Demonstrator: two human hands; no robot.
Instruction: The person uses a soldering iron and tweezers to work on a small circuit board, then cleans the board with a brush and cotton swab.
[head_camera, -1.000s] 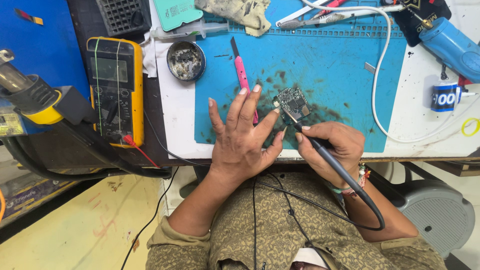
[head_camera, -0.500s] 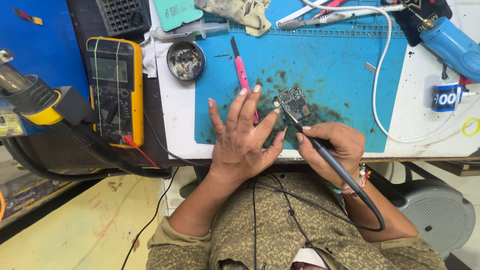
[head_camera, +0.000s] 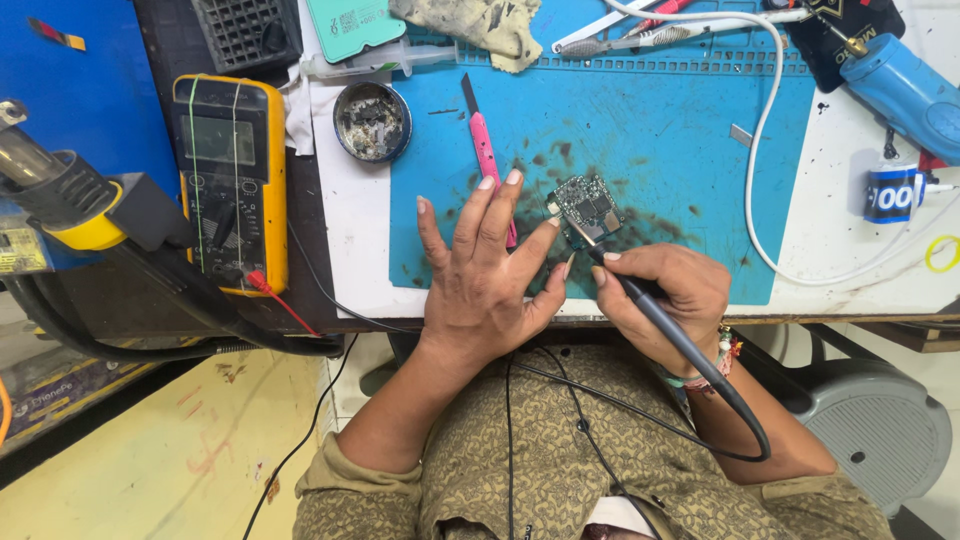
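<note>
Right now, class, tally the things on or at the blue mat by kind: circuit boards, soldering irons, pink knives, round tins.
Circuit board: 1
Soldering iron, held in the right hand: 1
Pink knife, partly under the left hand: 1
Round tin, just off the blue mat: 1
Total: 4

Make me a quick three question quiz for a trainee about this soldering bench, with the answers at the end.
1. True or false: the right hand holds the soldering iron like a pen, tip on the small circuit board.
2. What lies under the left hand fingers? A) pink craft knife B) yellow multimeter C) round metal tin
3. What colour is the work mat under the board?

Key: 1 true; 2 A; 3 blue.
</note>
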